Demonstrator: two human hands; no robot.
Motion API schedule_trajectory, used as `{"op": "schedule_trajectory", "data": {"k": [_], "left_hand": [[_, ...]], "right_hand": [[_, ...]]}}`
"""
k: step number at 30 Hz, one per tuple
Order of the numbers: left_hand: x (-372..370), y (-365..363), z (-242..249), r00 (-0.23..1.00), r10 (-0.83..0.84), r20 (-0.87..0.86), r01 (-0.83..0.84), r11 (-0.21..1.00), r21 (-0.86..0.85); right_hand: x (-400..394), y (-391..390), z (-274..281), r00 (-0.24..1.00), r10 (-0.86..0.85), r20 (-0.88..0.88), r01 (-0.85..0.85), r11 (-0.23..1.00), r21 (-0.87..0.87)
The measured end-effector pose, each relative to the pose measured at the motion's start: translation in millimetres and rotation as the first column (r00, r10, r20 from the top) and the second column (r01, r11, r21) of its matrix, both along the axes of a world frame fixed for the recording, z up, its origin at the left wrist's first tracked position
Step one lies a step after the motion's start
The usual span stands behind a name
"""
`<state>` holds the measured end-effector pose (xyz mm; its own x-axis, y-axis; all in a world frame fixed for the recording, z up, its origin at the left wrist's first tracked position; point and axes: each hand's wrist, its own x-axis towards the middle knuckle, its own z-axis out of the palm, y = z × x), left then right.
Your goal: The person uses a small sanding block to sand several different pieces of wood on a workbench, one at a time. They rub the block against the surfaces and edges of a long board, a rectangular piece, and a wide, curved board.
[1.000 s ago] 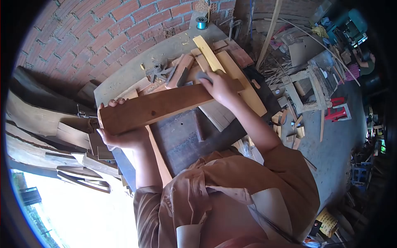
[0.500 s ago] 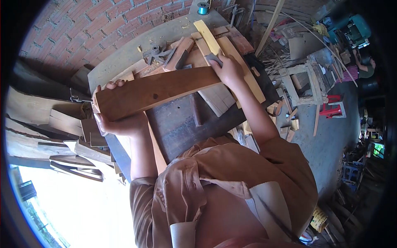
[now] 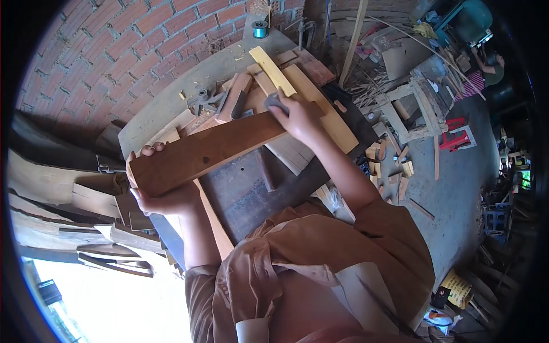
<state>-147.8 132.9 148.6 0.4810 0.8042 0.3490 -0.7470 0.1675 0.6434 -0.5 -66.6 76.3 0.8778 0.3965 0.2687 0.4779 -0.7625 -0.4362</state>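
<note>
A long brown wooden board [image 3: 211, 147] with a dark knot lies slantwise above the workbench. My left hand [image 3: 163, 197] is closed around its left end, thumb on the near side and fingertips over the far edge. My right hand [image 3: 300, 120] is closed on a small grey pad [image 3: 277, 103] that looks like folded sandpaper. It rests near the board's right end, by the far edge. The underside of the pad is hidden. Under the board, a dark narrow wooden piece [image 3: 266, 170] and a pale flat block [image 3: 290, 151] lie on the bench top.
The workbench [image 3: 229, 197] carries yellow planks [image 3: 273, 70], a metal clamp part [image 3: 203, 102] and a spool of blue line [image 3: 260, 30]. Stacked boards [image 3: 86, 200] stand to the left. Offcuts, a wooden frame [image 3: 409, 108] and a red stool [image 3: 456, 134] are right; another person [image 3: 486, 74] is beyond.
My right hand with the grey pad has slid back from the board's right end, which now shows beyond it. My left hand keeps its grip. The whole view has tilted slightly.
</note>
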Motion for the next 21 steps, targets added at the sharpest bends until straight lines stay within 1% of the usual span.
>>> {"op": "schedule_trajectory", "data": {"k": [1, 3, 4, 5, 6, 7, 8, 9, 11, 13, 15, 17, 18, 19, 20, 21], "left_hand": [[1, -1, 2, 1.000, 0.019, -0.023, -0.020, 0.999, -0.046], [2, 0, 3, 0.999, 0.024, -0.045, -0.026, 0.998, -0.051], [1, 1, 2, 0.999, 0.014, -0.050, -0.016, 0.999, -0.033], [-1, 2, 2, 0.999, 0.007, -0.053, -0.008, 1.000, -0.013], [-2, 4, 0, 0.999, 0.011, -0.048, -0.011, 1.000, -0.009], [-4, 6, -4, 1.000, -0.018, -0.021, 0.019, 1.000, 0.021], [-5, 8, -6, 0.999, -0.048, 0.007, 0.047, 0.998, 0.050], [-6, 8, -5, 0.999, -0.049, 0.014, 0.048, 0.997, 0.056], [-4, 5, -5, 0.998, -0.051, 0.029, 0.050, 0.998, 0.038], [0, 3, -1, 0.995, -0.080, 0.052, 0.078, 0.996, 0.032], [4, 1, 3, 1.000, -0.018, 0.012, 0.018, 1.000, -0.014], [4, 2, 4, 1.000, -0.013, -0.012, 0.012, 0.999, -0.037], [3, 4, 2, 1.000, -0.014, -0.010, 0.014, 1.000, -0.007], [3, 6, 1, 1.000, -0.013, -0.003, 0.013, 1.000, 0.026], [3, 7, 1, 0.999, 0.027, -0.037, -0.026, 0.999, 0.033], [2, 9, 0, 0.999, 0.016, -0.031, -0.014, 0.999, 0.042]], "right_hand": [[-15, 9, 9, 0.992, 0.100, 0.082, -0.108, 0.990, 0.093], [-31, 10, 19, 0.972, 0.171, 0.159, -0.191, 0.974, 0.120], [-21, 8, 1, 0.985, 0.152, 0.082, -0.172, 0.902, 0.395], [-8, -8, -9, 0.994, 0.094, 0.061, -0.104, 0.978, 0.182], [5, -19, -32, 0.975, -0.102, 0.200, 0.104, 0.995, -0.003], [23, -35, -56, 0.957, -0.236, 0.166, 0.243, 0.970, -0.017], [39, -51, -68, 0.942, -0.334, 0.026, 0.334, 0.936, -0.113], [50, -64, -65, 0.947, -0.283, -0.154, 0.279, 0.959, -0.050], [54, -63, -78, 0.955, -0.295, -0.026, 0.289, 0.948, -0.132], [25, -36, -45, 0.985, -0.144, 0.096, 0.137, 0.988, 0.077], [-10, -14, -9, 0.996, -0.012, 0.086, 0.003, 0.995, 0.103], [-18, -15, -14, 0.974, 0.043, 0.220, -0.092, 0.972, 0.218], [-11, -25, -23, 0.998, 0.025, 0.066, -0.041, 0.964, 0.263], [-2, -37, -35, 0.993, -0.101, 0.053, 0.098, 0.994, 0.049], [13, -52, -61, 0.975, -0.205, 0.089, 0.203, 0.979, 0.032], [27, -68, -73, 0.935, -0.350, -0.065, 0.343, 0.934, -0.096]]}}
